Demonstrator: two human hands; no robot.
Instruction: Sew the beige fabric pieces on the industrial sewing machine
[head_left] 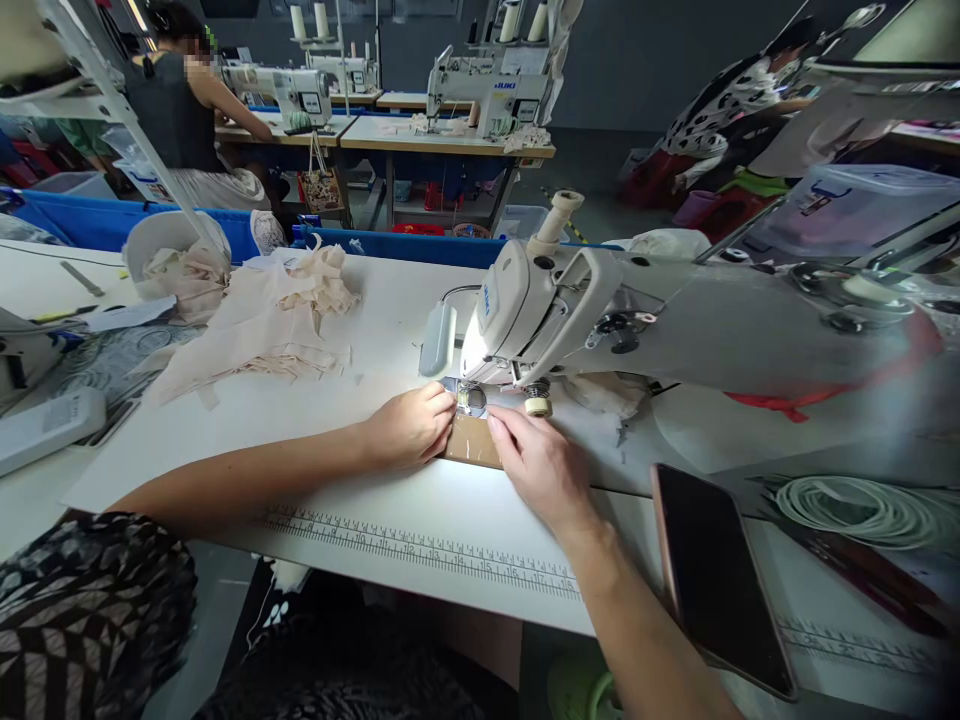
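Observation:
A white sewing machine stands in front of me, its lamp lighting the area beneath the needle. My left hand lies just left of the needle area, thumb and fingers pressed together. To the right of it, my right hand has its thumb and index finger close together beside the presser foot. Anything thin between the fingers of either hand is too small to make out. Between the hands shows a brown, shiny patch on the machine bed. A round metal part sits just behind it.
Pale fabric pieces are piled to the left. A phone lies right of my forearm, near a coil of pale cord. A printed ruler runs along the front edge. Another person sits at a machine behind.

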